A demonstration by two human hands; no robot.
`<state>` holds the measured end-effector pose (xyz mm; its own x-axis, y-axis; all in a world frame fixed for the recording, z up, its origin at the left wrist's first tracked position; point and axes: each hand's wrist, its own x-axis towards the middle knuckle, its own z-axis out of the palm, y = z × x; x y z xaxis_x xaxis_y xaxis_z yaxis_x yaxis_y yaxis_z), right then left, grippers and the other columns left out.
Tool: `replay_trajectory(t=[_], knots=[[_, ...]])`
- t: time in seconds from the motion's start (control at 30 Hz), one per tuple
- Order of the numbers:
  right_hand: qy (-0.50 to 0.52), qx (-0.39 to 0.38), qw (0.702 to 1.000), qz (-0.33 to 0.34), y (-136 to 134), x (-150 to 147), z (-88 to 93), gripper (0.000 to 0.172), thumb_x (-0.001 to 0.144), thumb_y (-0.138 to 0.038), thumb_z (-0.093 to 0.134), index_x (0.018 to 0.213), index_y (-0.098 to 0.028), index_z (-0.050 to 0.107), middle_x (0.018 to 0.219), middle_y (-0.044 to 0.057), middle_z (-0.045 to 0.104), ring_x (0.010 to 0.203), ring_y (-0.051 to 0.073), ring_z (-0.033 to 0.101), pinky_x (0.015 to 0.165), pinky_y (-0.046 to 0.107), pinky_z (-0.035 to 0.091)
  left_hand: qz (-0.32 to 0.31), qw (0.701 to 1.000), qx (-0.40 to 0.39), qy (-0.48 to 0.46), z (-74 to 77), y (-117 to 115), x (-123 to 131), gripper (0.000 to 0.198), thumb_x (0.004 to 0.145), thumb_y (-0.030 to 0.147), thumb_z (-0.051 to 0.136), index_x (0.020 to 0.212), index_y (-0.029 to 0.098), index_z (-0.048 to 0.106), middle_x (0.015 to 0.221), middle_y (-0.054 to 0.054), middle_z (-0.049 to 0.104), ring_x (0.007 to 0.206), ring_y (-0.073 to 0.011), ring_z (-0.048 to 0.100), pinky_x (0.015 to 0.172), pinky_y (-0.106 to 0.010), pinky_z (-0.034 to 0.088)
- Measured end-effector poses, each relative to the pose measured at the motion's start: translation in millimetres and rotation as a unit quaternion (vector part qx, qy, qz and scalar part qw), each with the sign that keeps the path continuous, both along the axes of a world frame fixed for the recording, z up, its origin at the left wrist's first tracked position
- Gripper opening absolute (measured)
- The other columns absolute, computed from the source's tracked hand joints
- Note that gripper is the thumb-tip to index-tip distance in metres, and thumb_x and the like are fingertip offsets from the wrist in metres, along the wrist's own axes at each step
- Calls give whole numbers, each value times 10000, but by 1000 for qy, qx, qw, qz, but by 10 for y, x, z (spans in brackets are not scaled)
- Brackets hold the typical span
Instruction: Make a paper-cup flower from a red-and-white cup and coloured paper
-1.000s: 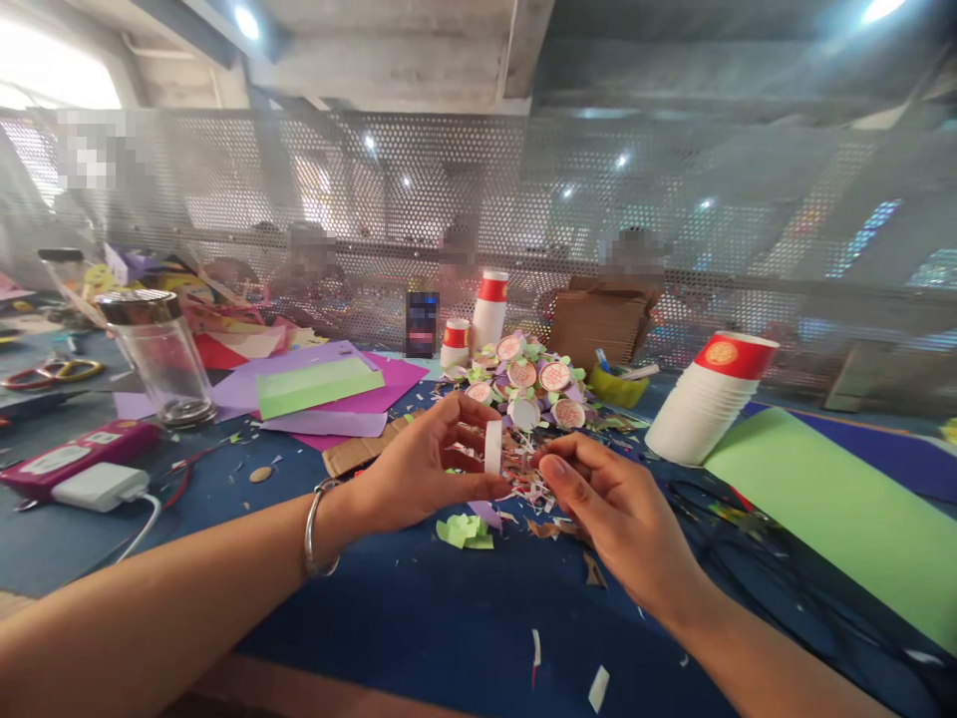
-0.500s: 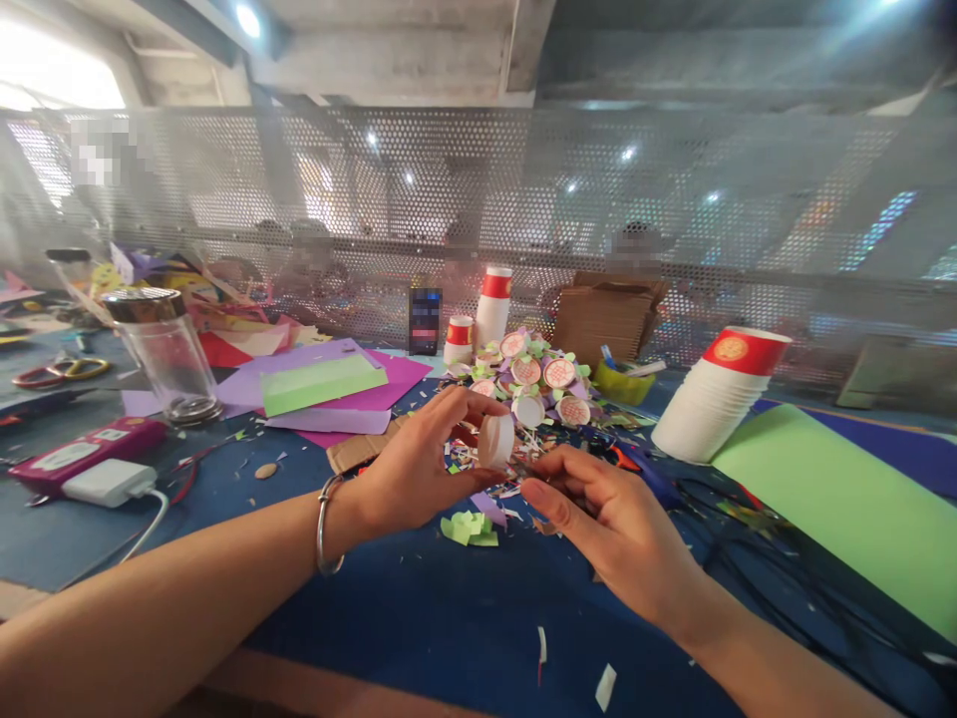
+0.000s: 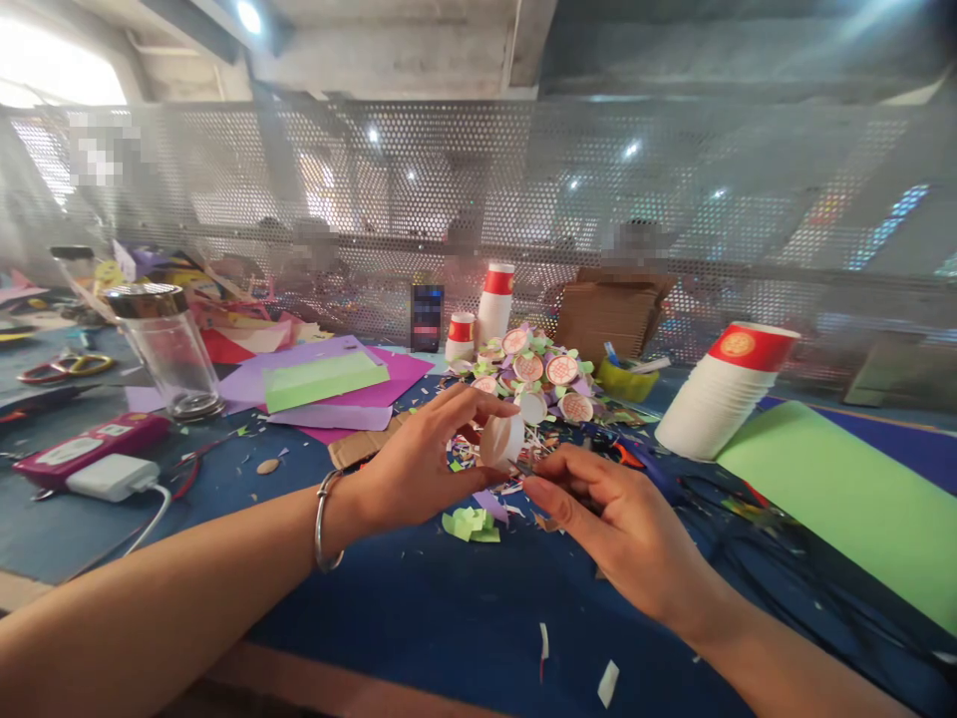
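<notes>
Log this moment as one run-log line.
left hand: pinches white paper disc | right hand: fingers curled beside disc, contact unclear | beneath: green paper scraps on blue table | rightward: cup stack

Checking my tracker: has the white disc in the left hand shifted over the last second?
Yes: the white disc has turned from edge-on to showing its face, yet keeps its place above the green scraps.
</notes>
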<state>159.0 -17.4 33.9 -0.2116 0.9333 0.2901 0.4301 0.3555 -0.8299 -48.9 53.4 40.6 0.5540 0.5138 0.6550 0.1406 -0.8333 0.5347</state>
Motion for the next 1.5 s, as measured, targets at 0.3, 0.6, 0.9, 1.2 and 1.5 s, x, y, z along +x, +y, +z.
replay_trajectory(t=[0.3,0.6,0.9,1.2,1.5], knots=[[-18,5,1000,23,-41,-12,39,327,946,-473,575,752,-210,576,650,-39,454,568,109,377,496,253,313,-74,991,-116,1,30,-46,-13,442,821,253,762,1209,177,566,1165,-92,614,1046,-201,647,870,-341,596],[-9,-35,999,36,-26,21,68,329,929,-515,590,802,-212,596,698,-26,510,606,115,434,528,250,357,-74,989,-126,-8,-12,23,-33,466,822,266,762,1234,191,557,1209,-103,604,1086,-209,641,934,-373,584],[30,-75,996,37,1,80,71,341,921,-551,591,844,-219,614,755,-8,544,668,136,483,592,272,411,-63,994,-90,18,7,17,-33,478,801,212,768,1233,191,566,1184,-92,601,1104,-212,624,935,-374,584],[20,-73,996,46,6,77,77,338,927,-549,580,834,-228,625,826,14,613,723,155,533,634,278,443,-66,996,-26,52,37,-3,-52,461,820,205,750,1242,213,565,1266,-110,598,1179,-235,588,931,-383,576],[14,-69,996,52,16,78,74,338,925,-529,593,813,-215,650,720,-22,491,627,124,428,556,261,367,-73,994,36,68,78,-7,-68,402,869,201,706,1248,204,570,1284,-105,619,1211,-216,569,974,-387,540]])
